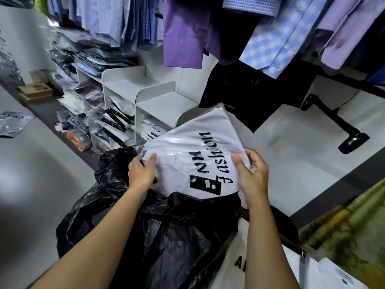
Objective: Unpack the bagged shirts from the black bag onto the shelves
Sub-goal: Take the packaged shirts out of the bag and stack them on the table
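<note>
Item: bagged shirt, white, black lettering, clear wrap. Location: above mouth of black bag, frame centre. We hold it: left hand pinching left edge, right hand pinching right edge. Step: lifting out. Next, likely: carry toward white shelves, 11 o'clock; lay flat.

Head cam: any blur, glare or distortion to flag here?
Head view: centre sharp, print on the bagged shirt legible; glare streaks on its clear wrap; edges smeared, notably the green fabric at right; wide-angle bend in the white shelves; the black bag is dark, with sheen on its folds.
</note>
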